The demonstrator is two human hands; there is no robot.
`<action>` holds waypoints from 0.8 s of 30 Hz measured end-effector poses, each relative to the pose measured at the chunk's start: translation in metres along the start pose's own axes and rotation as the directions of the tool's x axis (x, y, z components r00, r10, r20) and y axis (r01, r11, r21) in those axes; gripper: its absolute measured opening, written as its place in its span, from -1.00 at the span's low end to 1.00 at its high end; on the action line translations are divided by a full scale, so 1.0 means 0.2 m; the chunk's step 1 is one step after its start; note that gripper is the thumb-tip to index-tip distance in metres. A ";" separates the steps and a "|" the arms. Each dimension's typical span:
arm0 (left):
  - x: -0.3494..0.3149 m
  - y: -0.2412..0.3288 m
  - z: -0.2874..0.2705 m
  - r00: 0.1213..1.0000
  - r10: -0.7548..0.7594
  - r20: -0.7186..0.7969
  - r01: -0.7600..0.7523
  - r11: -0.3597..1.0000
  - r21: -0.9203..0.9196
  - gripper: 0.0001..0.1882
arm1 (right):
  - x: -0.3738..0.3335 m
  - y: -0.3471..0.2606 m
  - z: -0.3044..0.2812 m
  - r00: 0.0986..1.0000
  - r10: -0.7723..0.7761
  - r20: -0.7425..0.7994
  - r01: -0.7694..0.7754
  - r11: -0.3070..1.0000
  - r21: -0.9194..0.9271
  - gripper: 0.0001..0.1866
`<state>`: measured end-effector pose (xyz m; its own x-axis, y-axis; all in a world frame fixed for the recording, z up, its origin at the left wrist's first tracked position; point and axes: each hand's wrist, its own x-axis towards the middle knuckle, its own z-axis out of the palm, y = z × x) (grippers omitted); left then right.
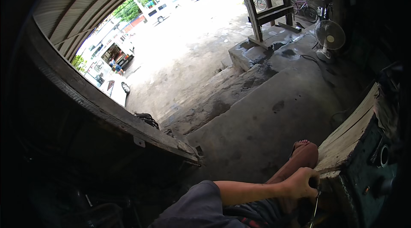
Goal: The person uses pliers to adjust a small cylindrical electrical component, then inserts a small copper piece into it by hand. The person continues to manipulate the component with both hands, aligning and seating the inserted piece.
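Note:
My left hand (302,184) reaches in from the lower edge, out of a grey sleeve, with its fingers curled closed. From the fist a thin, shiny metal rod (316,210) runs downward, and its lower end is lost in shadow. Beside the knuckles stands the corner of a worn wooden bench (349,138) with a dark green side. A metal ring (384,155) is at that dark side. Below the hand it is too dark to make things out. My right hand does not show.
A bare leg and foot (305,153) rest beside the bench. Beyond the concrete floor (257,116) are a white fan (329,39), a press-like frame (267,7) and a stepped edge. A dark beam (107,103) crosses the left. Parked vehicles (158,11) stand outside.

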<state>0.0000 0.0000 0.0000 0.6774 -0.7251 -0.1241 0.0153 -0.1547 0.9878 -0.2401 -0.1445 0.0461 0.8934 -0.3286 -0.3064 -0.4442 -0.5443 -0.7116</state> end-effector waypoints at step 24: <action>-0.12 -0.14 0.19 0.894 -0.246 0.374 0.418 0.759 -0.500 -0.88 | 0.26 -0.09 0.06 0.952 -0.139 -0.271 0.248 0.869 0.428 -0.77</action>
<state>-0.0456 -0.0040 -0.0281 0.3266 -0.8614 -0.3891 0.6623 -0.0852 0.7444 -0.1844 -0.1428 0.0361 0.8944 -0.4468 -0.0216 -0.1353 -0.2241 -0.9651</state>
